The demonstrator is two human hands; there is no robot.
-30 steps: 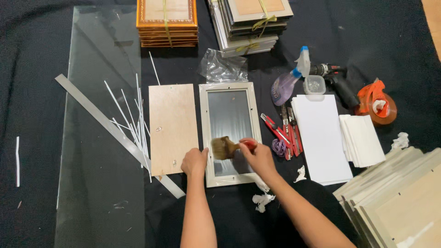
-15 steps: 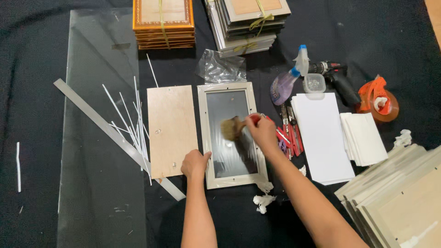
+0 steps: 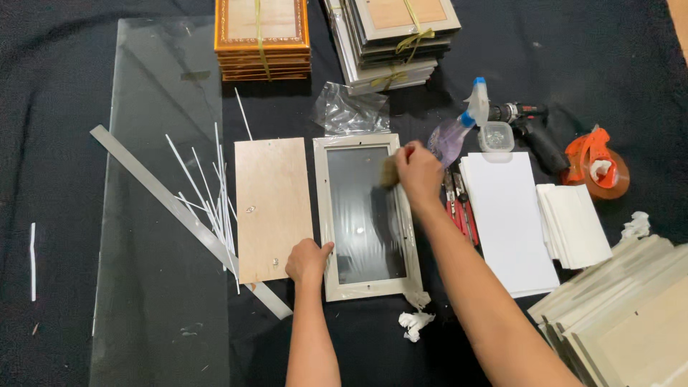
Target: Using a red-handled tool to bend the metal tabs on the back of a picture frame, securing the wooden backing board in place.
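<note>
since a moment ago the right hand (image 3: 419,172), gripping a brush (image 3: 389,172), has swept up to the pale frame's (image 3: 322,215) top right while the left hand (image 3: 308,261) pins its lower left corner, and pressing harder might slide the glass (image 3: 365,215).

Glossy glass in frame (image 3: 367,215), matt plywood board (image 3: 273,209), black cloth (image 3: 616,64)

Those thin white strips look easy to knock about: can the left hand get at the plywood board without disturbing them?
Probably yes. The left hand rests on the frame's lower left corner, right beside the plywood board. Nothing lies between them; the white strips lie on the board's far side.
</note>
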